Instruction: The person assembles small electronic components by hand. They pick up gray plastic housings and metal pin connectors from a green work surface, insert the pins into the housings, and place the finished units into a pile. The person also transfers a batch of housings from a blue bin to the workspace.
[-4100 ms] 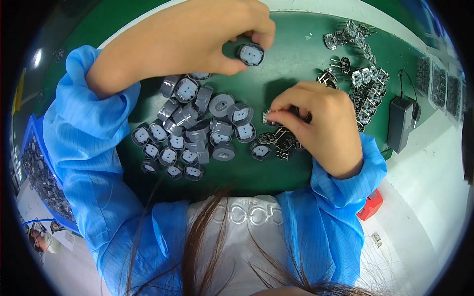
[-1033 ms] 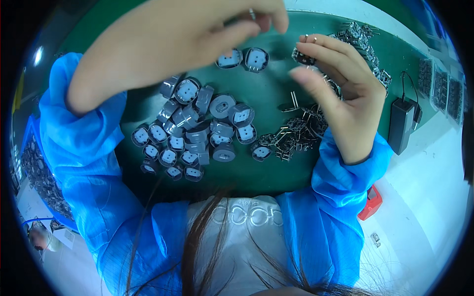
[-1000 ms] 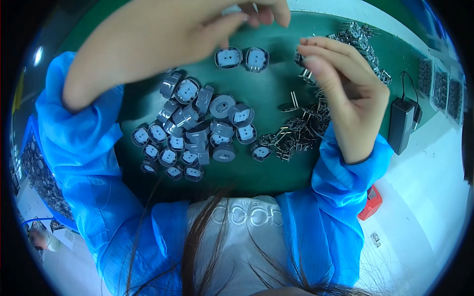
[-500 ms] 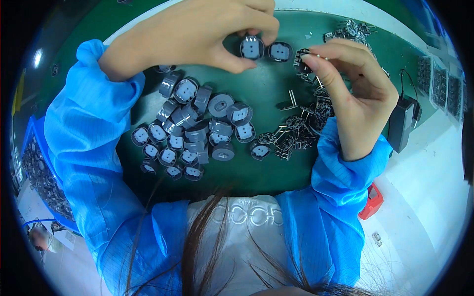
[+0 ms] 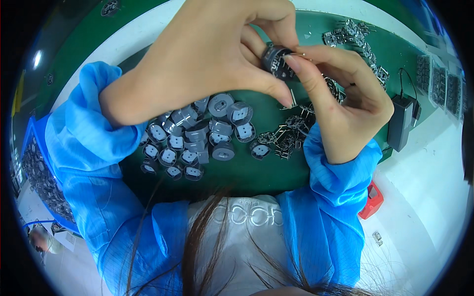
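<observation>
In the upper middle, my left hand (image 5: 217, 59) curls its fingers round a dark grey round plastic housing (image 5: 269, 57), its thumb reaching out below. My right hand (image 5: 345, 89) pinches a small black round circuit board (image 5: 283, 68) with thin metal pins between thumb and forefinger. The board meets the open face of the housing; whether it sits inside cannot be made out. Beneath my left wrist lies a heap of similar grey housings (image 5: 197, 133), several showing pale inner faces. Close to my right wrist is a pile of pinned circuit boards (image 5: 291, 133).
More boards (image 5: 350, 32) are strewn along the back right of the green mat (image 5: 237, 177). A black power adapter (image 5: 401, 123) with a cable stands at the right, near clear trays (image 5: 444, 91) and a red object (image 5: 371, 201). A blue bin (image 5: 37, 128) of small parts is at the left.
My left hand has moved right and nearer, with a housing in its fingers. My right hand has shifted slightly left, bringing the circuit board against the housing.
</observation>
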The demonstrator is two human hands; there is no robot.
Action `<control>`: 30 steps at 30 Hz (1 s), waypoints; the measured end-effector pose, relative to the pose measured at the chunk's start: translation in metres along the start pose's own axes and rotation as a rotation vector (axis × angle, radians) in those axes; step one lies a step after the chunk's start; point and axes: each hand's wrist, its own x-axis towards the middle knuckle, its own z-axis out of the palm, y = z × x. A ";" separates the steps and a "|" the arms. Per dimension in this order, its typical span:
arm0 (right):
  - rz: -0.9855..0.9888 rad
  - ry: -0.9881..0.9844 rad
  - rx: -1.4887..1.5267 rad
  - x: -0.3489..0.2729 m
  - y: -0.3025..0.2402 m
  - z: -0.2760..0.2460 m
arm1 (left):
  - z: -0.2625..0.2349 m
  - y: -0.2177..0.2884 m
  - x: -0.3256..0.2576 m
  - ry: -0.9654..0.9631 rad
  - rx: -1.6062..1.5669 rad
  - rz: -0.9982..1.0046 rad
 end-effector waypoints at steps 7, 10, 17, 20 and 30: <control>-0.023 0.101 -0.039 -0.004 0.001 0.008 | 0.007 -0.004 -0.004 0.065 -0.009 0.072; -0.177 0.134 -0.187 -0.003 -0.001 0.009 | 0.007 -0.002 -0.006 0.069 -0.079 0.078; -0.291 0.136 -0.326 0.006 0.009 0.004 | -0.002 0.006 0.007 -0.063 -0.625 -0.306; -0.313 0.034 -0.148 0.010 0.016 0.005 | 0.001 0.018 0.006 -0.026 -0.504 -0.388; 0.134 -0.109 0.395 -0.001 0.013 0.014 | 0.005 -0.002 -0.002 0.013 -0.384 -0.136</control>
